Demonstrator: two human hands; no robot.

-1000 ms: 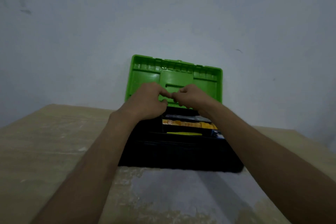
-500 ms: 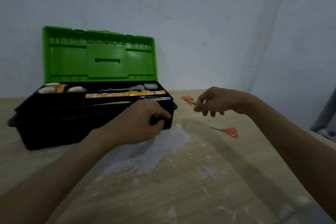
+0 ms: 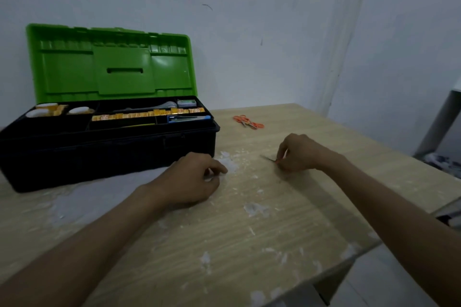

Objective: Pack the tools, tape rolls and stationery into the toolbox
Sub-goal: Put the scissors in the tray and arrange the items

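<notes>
Your counter [image 3: 249, 232] is a pale wood-grain top, scuffed and marked with white smears [image 3: 254, 208] that are thickest in front of the toolbox and between your hands. It runs back to a plain, dim grey-white wall [image 3: 262, 32] with a few small dark marks, and a corner fold in that wall rises to the right. Past the counter's right edge you can see a grey slanted leg [image 3: 436, 127] of some other furniture and, lower down, a pale floor [image 3: 374, 281].

The toolbox [image 3: 99, 152] sits at the left rear of the counter, a black body with its green lid [image 3: 112, 65] standing upright against the wall. Its upper tray already holds tape rolls [image 3: 47, 109] in the left compartment and a long yellow strip [image 3: 149, 114] across the middle.

Your left hand [image 3: 192, 182] rests on the counter just in front of the toolbox's right corner, fingers loosely curled and grasping nothing. Your right hand [image 3: 301, 153] is down on the counter well right of the box, fingertips pinching the small scissors [image 3: 267, 157], whose blade pokes out leftward, low over the top. A second pair of scissors [image 3: 248, 122], orange-handled, lies farther back near the toolbox's right end, apart from both hands.
</notes>
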